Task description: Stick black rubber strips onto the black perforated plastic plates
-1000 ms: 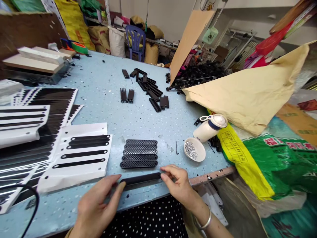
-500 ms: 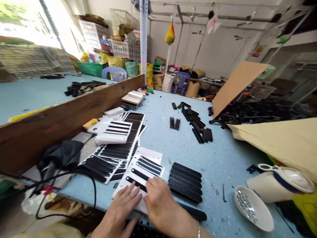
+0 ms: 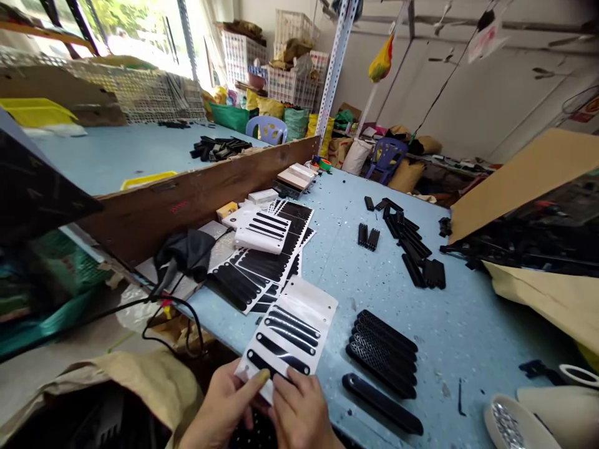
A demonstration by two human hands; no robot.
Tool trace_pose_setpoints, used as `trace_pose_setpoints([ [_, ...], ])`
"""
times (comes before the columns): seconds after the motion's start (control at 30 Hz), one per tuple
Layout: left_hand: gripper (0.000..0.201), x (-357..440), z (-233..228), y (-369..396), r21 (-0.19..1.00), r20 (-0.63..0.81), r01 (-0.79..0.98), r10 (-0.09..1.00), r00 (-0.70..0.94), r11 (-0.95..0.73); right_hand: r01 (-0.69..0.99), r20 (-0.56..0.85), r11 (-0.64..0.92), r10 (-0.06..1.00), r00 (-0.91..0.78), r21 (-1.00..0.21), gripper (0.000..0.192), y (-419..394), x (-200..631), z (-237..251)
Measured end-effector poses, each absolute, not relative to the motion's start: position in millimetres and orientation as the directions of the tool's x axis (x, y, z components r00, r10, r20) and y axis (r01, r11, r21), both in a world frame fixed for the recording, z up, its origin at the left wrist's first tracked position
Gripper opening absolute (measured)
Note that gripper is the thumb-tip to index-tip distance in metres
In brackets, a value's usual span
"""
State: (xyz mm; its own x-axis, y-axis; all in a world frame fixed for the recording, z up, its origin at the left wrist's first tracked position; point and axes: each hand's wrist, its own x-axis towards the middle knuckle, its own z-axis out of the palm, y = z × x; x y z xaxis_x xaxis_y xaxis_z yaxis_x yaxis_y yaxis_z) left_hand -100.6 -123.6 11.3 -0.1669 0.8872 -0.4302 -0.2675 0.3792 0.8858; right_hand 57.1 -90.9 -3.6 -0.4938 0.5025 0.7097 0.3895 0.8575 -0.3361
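My left hand grips the near left edge of a white backing sheet with its thumb on top. Long black adhesive strips with rounded, holed ends lie across this sheet. At the near edge, the fingers of my right hand are closed at the lowest strip, partly covering it; whether they pinch the strip or the sheet under it is hidden. To the right lie a smooth black bar and a row of perforated black bars, both apart from my hands.
More strip sheets are piled at the left, by a dark grey tool with a cable. Short black parts lie farther back. At the right are a dish of small metal pieces and a cardboard flap. A wooden divider edges the table.
The sheet has tilted up from the table at its near edge, and my left hand has gone from lying flat on it to gripping it. My view has swung left.
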Motion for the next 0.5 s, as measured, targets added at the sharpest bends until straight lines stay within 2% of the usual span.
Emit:
trace_pose_setpoints([
  [0.1, 0.036, -93, 15, -123, 0.871, -0.404, -0.355, 0.906, -0.124, 0.34, 0.342, 0.62, 0.743, 0.669, -0.411, -0.575, 0.015, -88, 63, 4],
  [0.2, 0.035, -93, 18, -122, 0.856, -0.4, -0.38, 0.914, -0.059, 0.35, 0.371, 0.521, 0.609, 0.792, -0.318, -0.701, 0.022, -80, 61, 1],
  [0.4, 0.036, -87, 30, -109, 0.878, -0.343, -0.359, 0.939, -0.008, 0.318, 0.206, 0.372, 0.465, 0.852, -0.369, -0.861, 0.021, -67, 50, 1],
  [0.5, 0.038, -85, 32, -102, 0.886, -0.32, -0.34, 0.946, 0.048, 0.317, 0.115, 0.232, 0.313, 0.864, -0.447, -0.943, 0.023, -59, 53, 21],
])
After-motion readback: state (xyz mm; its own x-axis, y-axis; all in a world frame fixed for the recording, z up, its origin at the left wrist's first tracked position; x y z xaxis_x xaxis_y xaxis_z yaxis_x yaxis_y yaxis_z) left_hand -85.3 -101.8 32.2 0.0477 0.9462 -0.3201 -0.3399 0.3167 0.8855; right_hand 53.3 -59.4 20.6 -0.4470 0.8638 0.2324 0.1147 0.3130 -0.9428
